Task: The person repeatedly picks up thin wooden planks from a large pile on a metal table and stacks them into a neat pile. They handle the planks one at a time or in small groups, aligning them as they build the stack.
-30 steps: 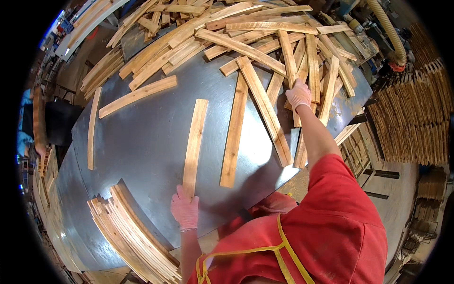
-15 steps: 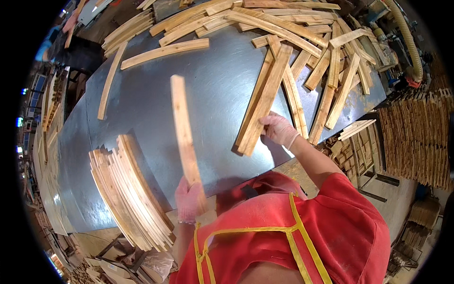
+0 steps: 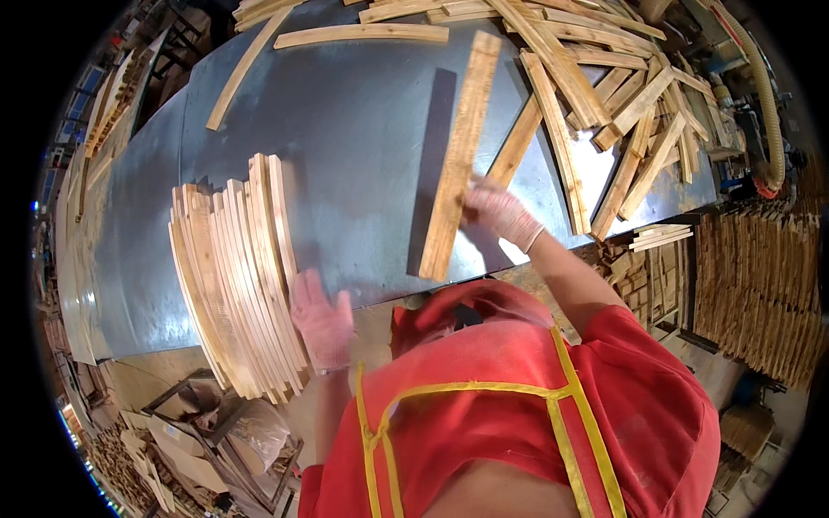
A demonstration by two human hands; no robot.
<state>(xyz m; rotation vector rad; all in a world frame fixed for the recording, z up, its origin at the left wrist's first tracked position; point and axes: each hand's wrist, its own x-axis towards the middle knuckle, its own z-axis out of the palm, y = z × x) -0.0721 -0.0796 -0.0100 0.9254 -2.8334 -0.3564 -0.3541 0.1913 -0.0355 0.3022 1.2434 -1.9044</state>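
My right hand [image 3: 501,214], in a pale pink work glove, grips a light brown wooden slat [image 3: 462,155] near its lower part. The slat is lifted, and its dark shadow falls on the metal tabletop to its left. My left hand [image 3: 323,319], gloved the same way, is open, fingers apart, against the right side of a row of wooden slats [image 3: 233,276]. These slats stand packed side by side at the table's near edge, their near ends jutting past it. The rightmost slat of the row [image 3: 281,220] lies along the others.
A loose heap of slats [image 3: 579,78] covers the far right of the grey metal table [image 3: 354,129]. Single slats [image 3: 363,34] lie along its far side. Stacked wood [image 3: 756,276] stands at the right, with a ribbed hose [image 3: 760,104] above. A cart [image 3: 233,423] stands below left.
The slat my left hand held has gone to the right side of the row, and that hand has opened. My right hand has lifted its slat off the heap and moved left.
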